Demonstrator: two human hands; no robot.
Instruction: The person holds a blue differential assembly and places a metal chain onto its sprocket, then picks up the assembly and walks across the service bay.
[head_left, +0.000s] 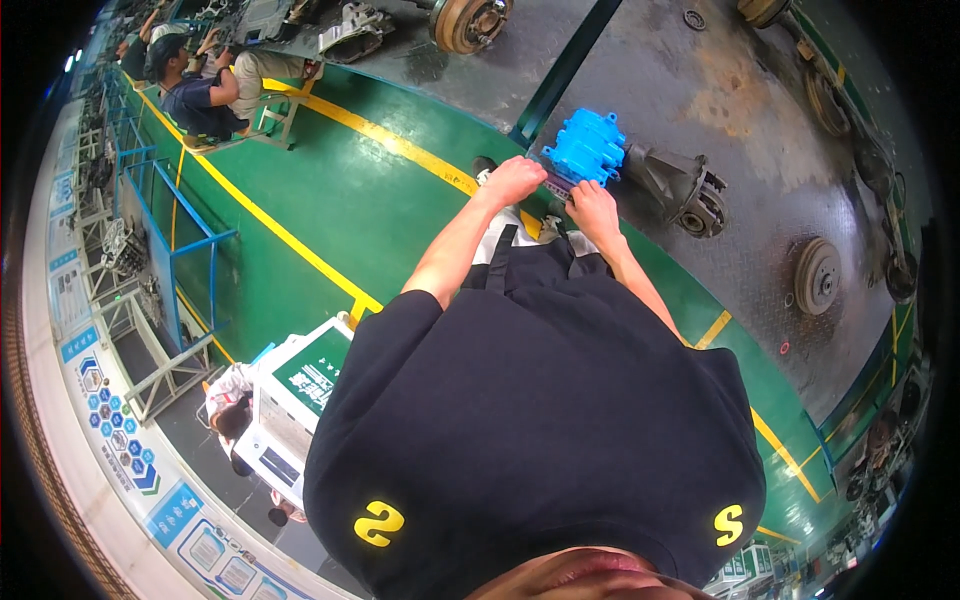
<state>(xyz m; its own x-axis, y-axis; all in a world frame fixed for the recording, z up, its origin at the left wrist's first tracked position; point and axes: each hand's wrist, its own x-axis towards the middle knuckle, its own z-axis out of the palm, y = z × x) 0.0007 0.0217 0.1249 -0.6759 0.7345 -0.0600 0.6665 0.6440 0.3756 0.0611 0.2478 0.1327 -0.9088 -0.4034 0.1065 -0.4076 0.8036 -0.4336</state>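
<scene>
Both my hands are out in front of me, close together near the edge of the green floor. Between them runs a dark, narrow strip-like piece (557,186); its kind is too small to tell. My left hand (517,181) is closed at one end of it, fingers curled in. At the other end my right hand (594,208) is closed too, thumb and fingers pressed together. Just beyond the right hand lies a bright blue ribbed housing (586,146) with lugs round its rim, on the dark metal floor; I cannot tell whether the fingers touch it.
A grey cast axle housing (675,188) lies right of the blue housing, and a round drum (818,276) farther right. A dark green post (565,75) stands behind. A seated person (205,95) is at the far left, near blue railings (212,280). A white cabinet (290,410) stands left behind me.
</scene>
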